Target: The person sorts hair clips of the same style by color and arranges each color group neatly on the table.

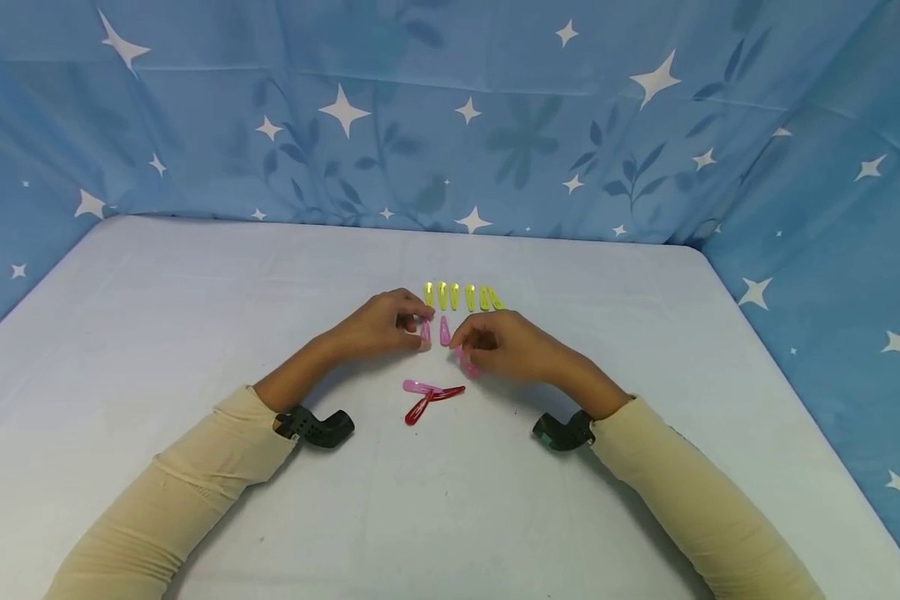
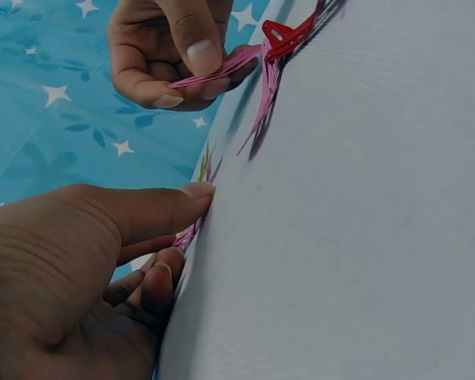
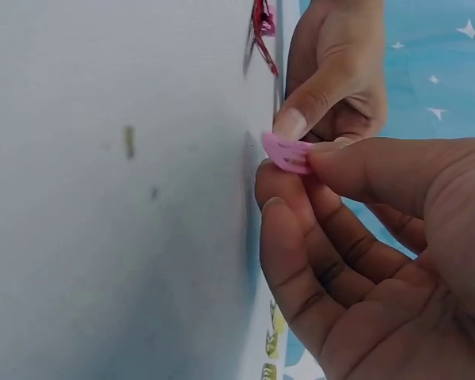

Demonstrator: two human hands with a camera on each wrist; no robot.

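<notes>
My right hand [image 1: 513,343] pinches a pink snap hair clip [image 3: 286,154] between thumb and fingers, just above the table. My left hand [image 1: 378,325] has its thumb and a finger at the two ends of another pink hair clip [image 1: 425,332], which stands in line under the yellow ones. Between the hands lies a further pink clip [image 1: 445,331]. Nearer the body, a loose pink clip [image 1: 418,387] and two red clips [image 1: 418,409] overlap in a small heap. In the left wrist view, the left fingers partly hide the clip they hold.
Several yellow hair clips [image 1: 454,297] form a row beyond the hands, the rightmost one tilted. A white cloth covers the table [image 1: 195,275]. Blue curtain [image 1: 420,150] with white stars hangs along the back and sides. Each wrist carries a dark camera mount [image 1: 318,427].
</notes>
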